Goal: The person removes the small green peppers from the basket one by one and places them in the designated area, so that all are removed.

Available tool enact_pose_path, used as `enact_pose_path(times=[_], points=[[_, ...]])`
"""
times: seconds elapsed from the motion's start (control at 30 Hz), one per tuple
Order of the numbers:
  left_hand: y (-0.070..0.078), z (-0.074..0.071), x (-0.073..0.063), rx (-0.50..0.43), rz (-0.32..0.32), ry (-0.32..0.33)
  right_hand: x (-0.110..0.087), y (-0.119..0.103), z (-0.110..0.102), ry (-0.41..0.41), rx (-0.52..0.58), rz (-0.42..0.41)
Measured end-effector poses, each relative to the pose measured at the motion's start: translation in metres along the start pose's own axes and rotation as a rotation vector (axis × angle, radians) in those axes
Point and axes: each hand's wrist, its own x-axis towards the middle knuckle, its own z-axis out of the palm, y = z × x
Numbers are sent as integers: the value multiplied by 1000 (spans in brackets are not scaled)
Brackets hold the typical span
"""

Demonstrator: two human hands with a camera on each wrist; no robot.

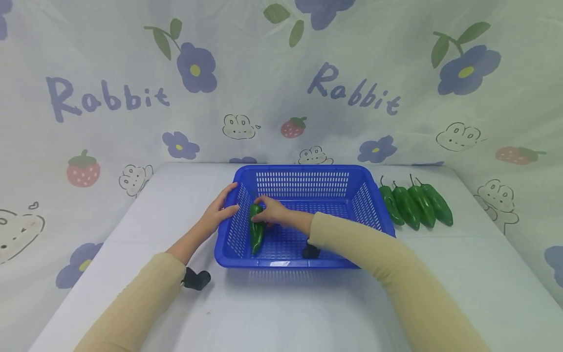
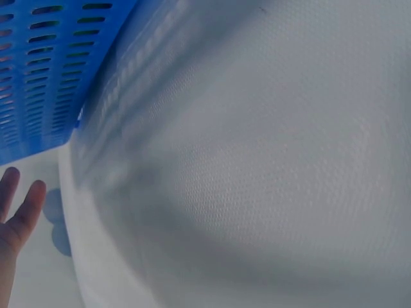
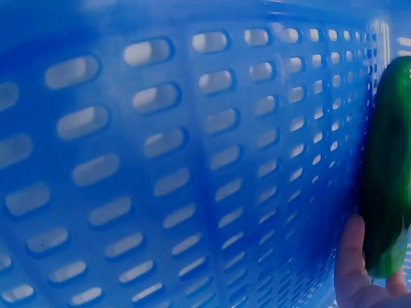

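Observation:
In the head view a blue plastic basket (image 1: 303, 264) with slotted walls stands on the white table. My right hand (image 1: 272, 211) reaches inside it and pinches a long green pepper (image 1: 256, 239) near its stem end, beside the left wall. The right wrist view has the pepper (image 3: 388, 167) upright along the slotted wall, thumb and fingers around its lower end. At the left rim is my left hand (image 1: 217, 211), fingers spread and fingertips right at the edge. In the left wrist view, that hand's fingers (image 2: 29, 208) are extended just below the basket wall (image 2: 45, 83).
Several green peppers (image 1: 418, 208) lie side by side on the table, right of the basket, stems pointing away. A black wrist device (image 1: 196, 278) hangs by my left sleeve, another (image 1: 311, 250) by the right. Behind the table hangs a printed cloth (image 1: 264, 88).

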Motion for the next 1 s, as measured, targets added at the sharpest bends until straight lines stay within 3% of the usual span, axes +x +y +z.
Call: enact_pose_path(times=[0.3,0.7,1.0], points=[[0,-1,1,-9,10,-3,-14,-9,-3,-64,131,9],[-2,0,2,-6,13,-9,-19,-8,-8,-96,160,0],[-2,-1,2,-13,11,9,-33,-7,-30,-103,181,-15]])
